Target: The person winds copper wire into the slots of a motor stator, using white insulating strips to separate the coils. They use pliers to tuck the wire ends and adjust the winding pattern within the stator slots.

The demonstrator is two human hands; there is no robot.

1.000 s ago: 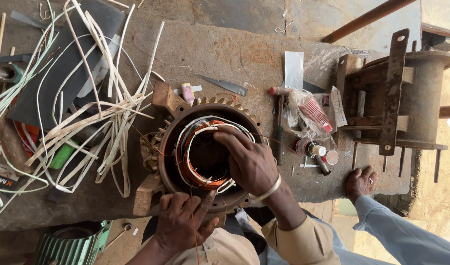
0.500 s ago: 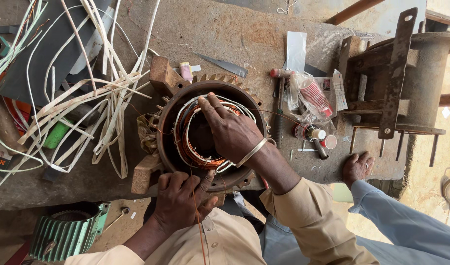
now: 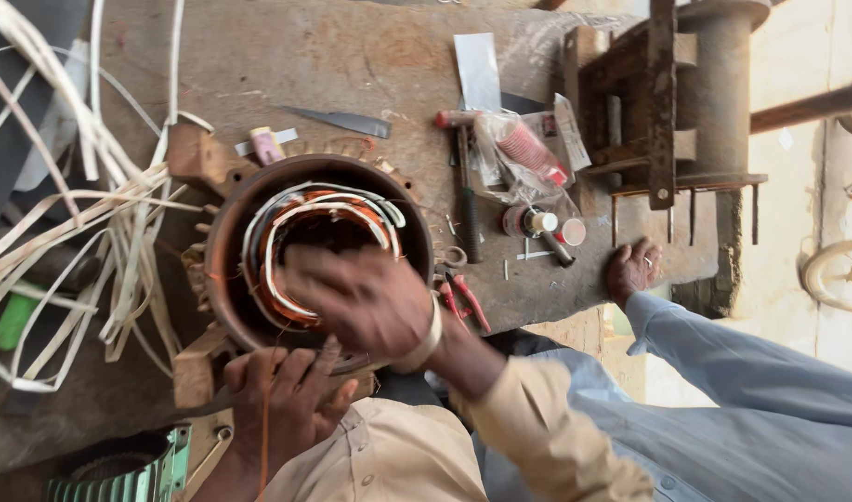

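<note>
Motor shell sits on desk, open bore facing up at me. My right hand, blurred, fingers spread loose, hovers over copper coils. Left hand grips shell's near rim, fingers clenched.

Clear plastic bag holding a red-and-white roll, small labelled round containers just below it

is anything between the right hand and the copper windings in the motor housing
Nothing visible: the right hand hangs over the open mouth of the motor housing, right above the copper windings. The left hand grips the near rim.
</note>
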